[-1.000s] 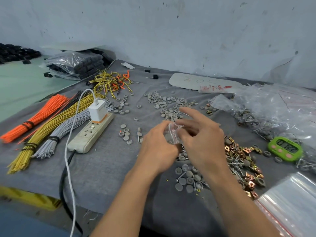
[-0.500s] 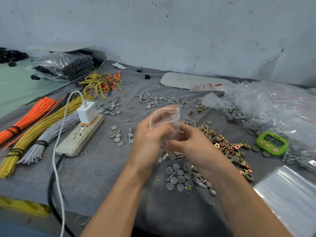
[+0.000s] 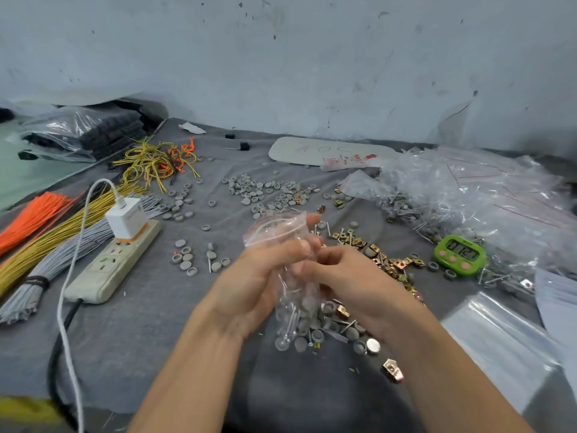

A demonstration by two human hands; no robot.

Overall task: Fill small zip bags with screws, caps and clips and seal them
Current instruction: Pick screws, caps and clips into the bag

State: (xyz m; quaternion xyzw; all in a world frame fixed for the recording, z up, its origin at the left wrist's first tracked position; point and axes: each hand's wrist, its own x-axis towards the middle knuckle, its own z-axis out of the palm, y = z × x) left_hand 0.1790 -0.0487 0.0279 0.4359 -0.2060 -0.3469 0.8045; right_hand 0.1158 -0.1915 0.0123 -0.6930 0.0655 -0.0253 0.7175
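Observation:
I hold a small clear zip bag (image 3: 274, 228) upright between both hands over the grey cloth. My left hand (image 3: 259, 276) grips its left side below the red zip strip. My right hand (image 3: 340, 276) pinches the bag's right side, fingers curled. Screws and grey caps show through the bag's lower part (image 3: 296, 310). Loose grey caps (image 3: 315, 332) lie under my hands, more caps (image 3: 265, 192) farther back. Brass clips (image 3: 384, 260) are strewn to the right. A stack of empty zip bags (image 3: 499, 339) lies at the lower right.
A power strip (image 3: 115, 264) with a white charger (image 3: 126, 218) and cable lies at left, beside orange, yellow and grey wire bundles (image 3: 46, 232). A green timer (image 3: 460, 256) sits at right, before a heap of filled bags (image 3: 468, 195). The wall is close behind.
The bag has been raised upright from between my fingers, and both hands have closed round its middle. Contents now hang in its lower part. The camera has shifted a little.

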